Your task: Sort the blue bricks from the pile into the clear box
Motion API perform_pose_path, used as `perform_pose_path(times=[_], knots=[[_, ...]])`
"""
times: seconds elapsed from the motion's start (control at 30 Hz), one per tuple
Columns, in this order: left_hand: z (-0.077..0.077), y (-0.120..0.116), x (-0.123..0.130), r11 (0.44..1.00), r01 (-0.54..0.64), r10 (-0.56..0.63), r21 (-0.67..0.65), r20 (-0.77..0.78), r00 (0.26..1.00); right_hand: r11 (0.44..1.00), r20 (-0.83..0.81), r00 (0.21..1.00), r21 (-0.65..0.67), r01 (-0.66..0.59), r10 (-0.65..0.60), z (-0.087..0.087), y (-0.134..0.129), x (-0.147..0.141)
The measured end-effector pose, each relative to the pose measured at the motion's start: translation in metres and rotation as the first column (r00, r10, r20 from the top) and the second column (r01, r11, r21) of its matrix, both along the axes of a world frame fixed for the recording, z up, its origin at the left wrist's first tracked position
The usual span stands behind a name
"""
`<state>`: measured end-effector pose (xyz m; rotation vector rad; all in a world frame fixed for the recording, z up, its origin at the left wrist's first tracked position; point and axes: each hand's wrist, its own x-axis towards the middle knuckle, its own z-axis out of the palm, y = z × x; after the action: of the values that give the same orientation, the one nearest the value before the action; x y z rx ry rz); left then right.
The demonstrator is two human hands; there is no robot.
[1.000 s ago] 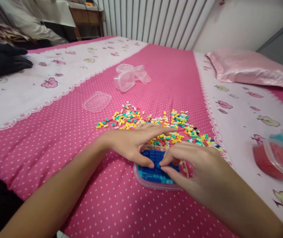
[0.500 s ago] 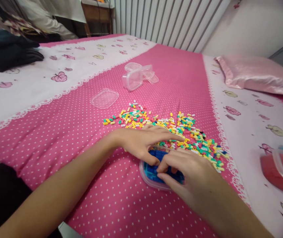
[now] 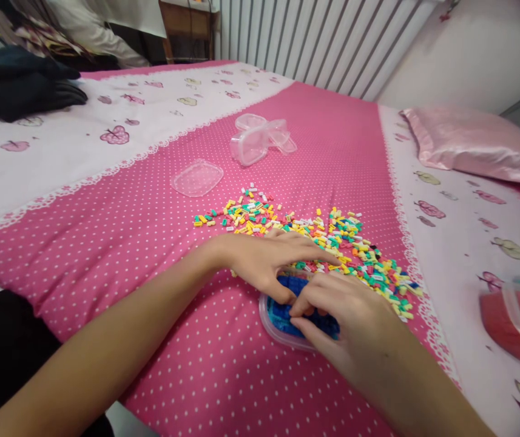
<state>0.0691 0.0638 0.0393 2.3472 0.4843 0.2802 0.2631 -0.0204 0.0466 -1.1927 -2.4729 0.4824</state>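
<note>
A clear plastic tub (image 3: 274,332) with deep blue stuff inside (image 3: 282,312) stands on the pink dotted bedspread. My left hand (image 3: 269,261) reaches over its far left side, fingers stretched out and thumb over the blue contents. Above the tub's right side, my right hand (image 3: 337,309) has thumb and fingertips drawn together in a pinch; whatever lies between them is hidden. Just past the hands, many small toy bricks (image 3: 348,226) in yellow, green, red and white are spread in a loose heap, partly covered by my hands.
A clear lid (image 3: 197,178) lies flat beyond the bricks at left. Farther back sit clear empty containers (image 3: 253,145). At the right edge stands a tub with red contents (image 3: 503,321). A pink pillow (image 3: 478,142) and dark clothing (image 3: 18,85) lie on the bed (image 3: 332,133).
The view has shifted slightly, so the bed and things appear a little to the right. Both hands keep nearly the same pose over the tub.
</note>
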Motion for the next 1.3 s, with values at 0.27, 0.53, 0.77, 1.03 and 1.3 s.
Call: perform_pose_path(times=[0.27,0.53,0.77,1.03,1.3], knots=[[0.001,0.0,0.0,1.0,0.021,-0.02,0.006,-0.044,0.999,0.999,0.024,1.0,0.03,0.02,-0.02,-0.002,-0.003,-0.003],[0.002,0.001,0.0,0.999,0.054,-0.054,0.003,0.021,0.998,0.996,0.062,0.995,-0.046,-0.074,0.077,-0.002,0.005,0.002],[0.007,0.0,0.001,0.998,0.063,-0.062,-0.02,0.051,0.997,0.993,0.0,0.997,-0.092,-0.076,0.076,0.001,0.002,0.006],[0.009,0.004,-0.005,0.998,0.062,-0.062,-0.005,0.032,0.998,0.998,-0.022,0.999,-0.062,-0.032,0.031,-0.003,-0.002,0.004],[0.006,0.013,-0.011,0.981,-0.185,0.169,0.064,0.206,0.964,0.998,-0.086,0.995,-0.056,0.037,-0.042,0.013,0.0,0.008]])
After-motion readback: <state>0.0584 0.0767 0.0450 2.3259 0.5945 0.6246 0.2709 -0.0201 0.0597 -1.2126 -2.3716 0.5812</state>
